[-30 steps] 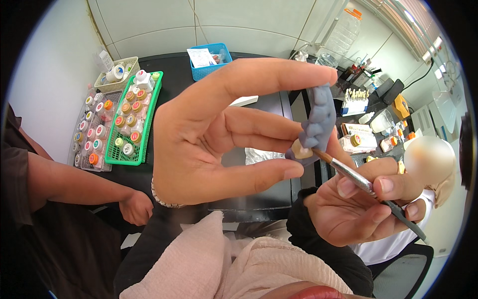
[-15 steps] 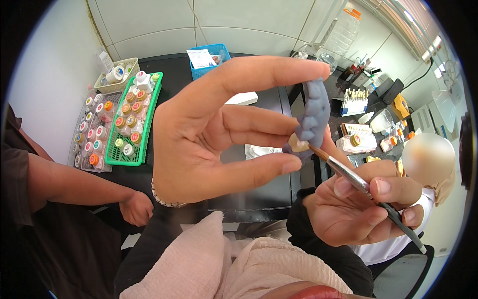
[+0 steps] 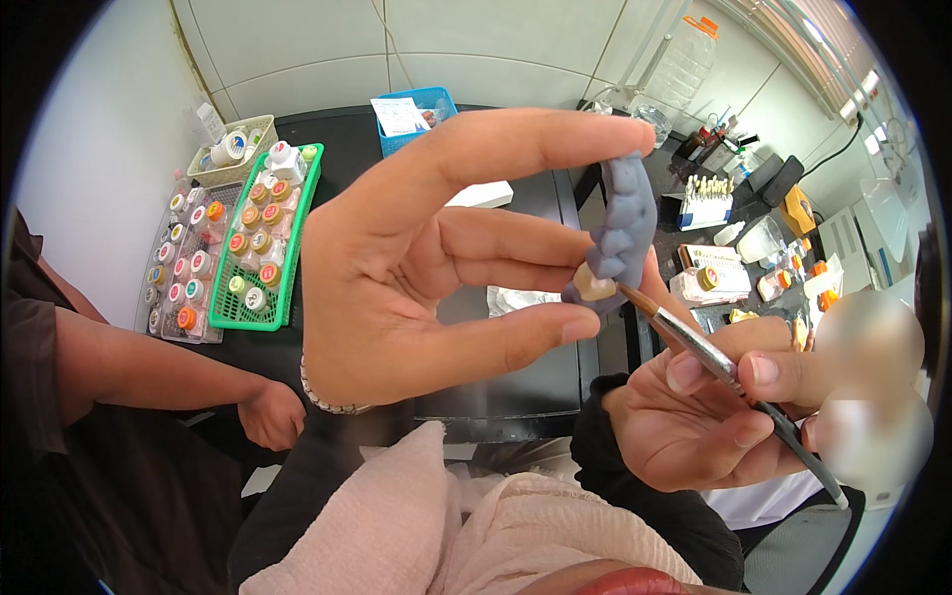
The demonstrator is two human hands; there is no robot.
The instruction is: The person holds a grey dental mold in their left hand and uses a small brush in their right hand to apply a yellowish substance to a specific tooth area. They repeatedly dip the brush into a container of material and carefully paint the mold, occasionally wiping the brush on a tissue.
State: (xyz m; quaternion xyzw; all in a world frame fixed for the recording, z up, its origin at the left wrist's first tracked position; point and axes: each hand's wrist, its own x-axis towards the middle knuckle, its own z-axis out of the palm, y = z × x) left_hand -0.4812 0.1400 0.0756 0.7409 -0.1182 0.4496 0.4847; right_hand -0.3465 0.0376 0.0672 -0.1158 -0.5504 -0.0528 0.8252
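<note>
Up in front of me, my left hand [image 3: 372, 283] grips a blue-grey dental model [image 3: 627, 218] between the index finger at its top and the thumb at its lower end, other fingers behind it. A cream-coloured tooth crown [image 3: 593, 286] sits low on the model, beside the thumb tip. My right hand [image 3: 684, 421] is closed pen-like around a slim paintbrush [image 3: 697, 344] with a metal ferrule and dark handle. Its brown bristle tip points up-left, right beside the crown; whether it touches, I cannot tell.
At the left, a green basket [image 3: 220, 319] and a clear tray hold several capped jars. A blue basket [image 3: 415, 140] stands at the back. Another person's arm [image 3: 169, 367] rests at the left. A shade-tab holder [image 3: 704, 208] and bottles stand on the right counter. Someone sits at the far right.
The brush tip has shifted slightly to the right, from the crown's face to its edge. Both hands keep their grips. The person at the far right has moved.
</note>
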